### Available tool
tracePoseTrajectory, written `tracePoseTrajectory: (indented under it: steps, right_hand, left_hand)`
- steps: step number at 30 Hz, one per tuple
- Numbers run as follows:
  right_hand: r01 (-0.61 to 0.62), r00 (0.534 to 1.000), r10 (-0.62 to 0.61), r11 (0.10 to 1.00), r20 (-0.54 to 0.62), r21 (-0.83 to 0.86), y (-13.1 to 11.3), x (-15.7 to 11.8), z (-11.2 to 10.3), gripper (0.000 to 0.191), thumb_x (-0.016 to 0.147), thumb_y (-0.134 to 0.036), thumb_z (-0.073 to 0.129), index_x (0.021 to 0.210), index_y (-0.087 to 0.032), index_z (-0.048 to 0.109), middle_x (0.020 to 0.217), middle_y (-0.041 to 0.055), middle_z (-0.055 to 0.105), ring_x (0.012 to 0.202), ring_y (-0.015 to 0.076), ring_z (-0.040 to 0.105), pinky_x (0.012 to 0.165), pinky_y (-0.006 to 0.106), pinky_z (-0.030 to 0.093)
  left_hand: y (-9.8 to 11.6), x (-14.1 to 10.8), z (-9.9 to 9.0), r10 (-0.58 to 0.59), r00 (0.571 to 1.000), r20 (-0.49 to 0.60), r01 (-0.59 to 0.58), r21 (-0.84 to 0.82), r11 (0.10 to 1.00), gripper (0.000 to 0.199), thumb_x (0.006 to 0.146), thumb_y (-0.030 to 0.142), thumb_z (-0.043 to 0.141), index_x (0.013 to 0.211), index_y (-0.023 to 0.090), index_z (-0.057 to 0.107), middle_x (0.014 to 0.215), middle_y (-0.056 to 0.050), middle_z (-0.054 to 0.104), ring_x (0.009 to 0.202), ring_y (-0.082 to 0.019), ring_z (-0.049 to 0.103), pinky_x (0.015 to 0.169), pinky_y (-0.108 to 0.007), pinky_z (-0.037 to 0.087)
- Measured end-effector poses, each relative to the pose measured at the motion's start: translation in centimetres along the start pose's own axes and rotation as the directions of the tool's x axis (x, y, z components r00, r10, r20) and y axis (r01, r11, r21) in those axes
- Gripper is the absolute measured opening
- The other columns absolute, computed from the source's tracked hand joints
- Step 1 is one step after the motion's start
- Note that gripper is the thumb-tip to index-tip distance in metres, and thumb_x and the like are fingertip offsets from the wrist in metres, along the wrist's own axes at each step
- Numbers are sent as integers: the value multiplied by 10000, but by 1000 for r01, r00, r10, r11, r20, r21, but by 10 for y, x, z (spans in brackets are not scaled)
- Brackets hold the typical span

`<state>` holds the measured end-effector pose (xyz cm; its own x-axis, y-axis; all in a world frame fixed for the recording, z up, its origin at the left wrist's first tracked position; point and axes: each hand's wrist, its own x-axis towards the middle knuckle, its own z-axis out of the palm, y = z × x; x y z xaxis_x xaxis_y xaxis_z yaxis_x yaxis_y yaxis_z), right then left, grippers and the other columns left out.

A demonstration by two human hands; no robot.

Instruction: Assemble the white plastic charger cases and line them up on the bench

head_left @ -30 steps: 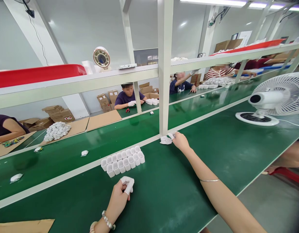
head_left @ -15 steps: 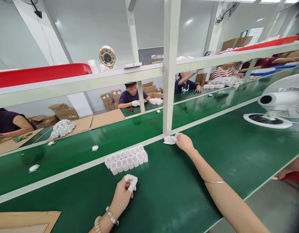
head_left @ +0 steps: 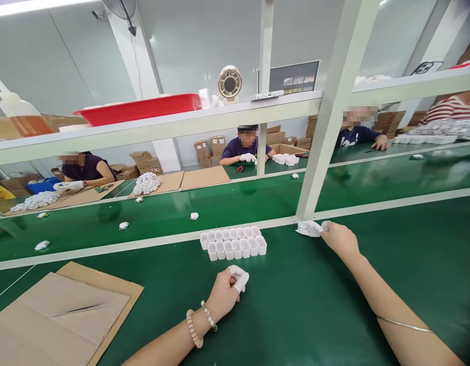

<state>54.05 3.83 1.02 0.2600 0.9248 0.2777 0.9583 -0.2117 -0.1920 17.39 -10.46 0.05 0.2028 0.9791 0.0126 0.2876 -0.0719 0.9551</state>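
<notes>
My left hand (head_left: pixel 227 290) hovers low over the green table, its fingers curled together and white covers on the fingertips; anything between them is hidden. In front of it, two rows of small white open-topped plastic cups (head_left: pixel 237 248) stand side by side. My right hand (head_left: pixel 342 241) reaches out to the foot of the white post, its fingers closed on the end of a crumpled white cloth (head_left: pixel 308 229) lying on the table. Part of its fingers is hidden behind the hand.
Tweezers (head_left: pixel 81 308) rest on cardboard (head_left: pixel 32 320) at the left. Past a pale rail, a green belt (head_left: pixel 162 226) carries small white-wrapped pieces. A white post (head_left: pixel 328 117) rises ahead, supporting a shelf with a red tray (head_left: pixel 143 109). Co-workers sit across the belt.
The view has swung left, so the cardboard with tweezers shows and the standing fan is out of sight. Both hands keep nearly the same pose beside the cups and cloth.
</notes>
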Motion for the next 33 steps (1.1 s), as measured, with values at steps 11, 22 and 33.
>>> tracePoseTrajectory:
  steps: [11, 22, 33]
  right_hand:
    - [31, 999, -35, 995, -34, -90, -4, -6, 9, 180, 856, -196, 455, 850, -116, 616, 810, 140, 665, 732, 256, 637, 574, 297, 364]
    - [13, 984, -43, 984, -173, -175, -15, -20, 6, 263, 857, -157, 458, 1038, -108, 642, 1015, 227, 610, 967, 340, 591, 724, 368, 437]
    - [171, 980, -185, 970, -70, -171, -14, -12, 18, 242, 869, -139, 471, 1002, -116, 672, 1123, 236, 596, 1034, 335, 572, 815, 400, 453]
  left_hand:
    - [6, -2, -3, 174, 985, 6, -174, 135, 976, 297, 861, 449, 517, 817, 173, 618, 620, -5, 572, 480, -111, 493, 498, -243, 421]
    - [-23, 35, -118, 415, 815, -403, -215, 455, 864, 384, 856, 402, 519, 1137, 145, 572, 1116, -162, 570, 1106, -318, 500, 997, -515, 353]
    - [-52, 54, -113, 308, 887, -345, -159, 398, 903, 483, 778, 126, 461, 1256, 136, 534, 1259, -156, 567, 1240, -290, 468, 1100, -458, 311]
